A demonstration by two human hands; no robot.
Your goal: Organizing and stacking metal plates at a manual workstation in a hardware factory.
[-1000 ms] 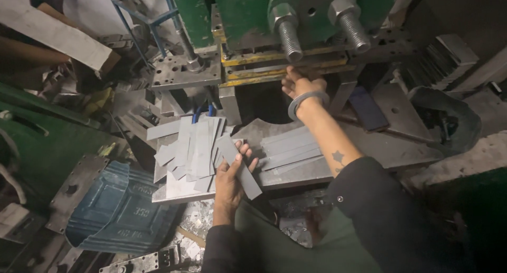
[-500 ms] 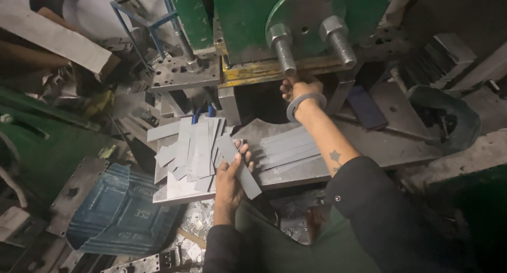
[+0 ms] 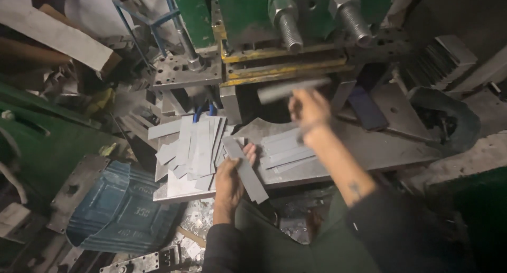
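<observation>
Cluttered and dim, this metal workshop crowds around a big green press machine [image 3: 296,14] with yellow-edged die plates. Below the press, the steel counter [image 3: 380,151] carries a fanned pile of flat grey metal strips [image 3: 193,146]. A moment ago the right hand [image 3: 309,109] was reaching up at the die; now it has pulled back clear of the press, fingers clenched on one blurred grey metal strip [image 3: 293,89], held level just below the die. So a piece has come out of the machine. The left hand [image 3: 231,178] hasn't shifted: just beneath the press, beside the pile, its fingers grasp a long grey metal bar [image 3: 244,169], angled across the counter's edge.
</observation>
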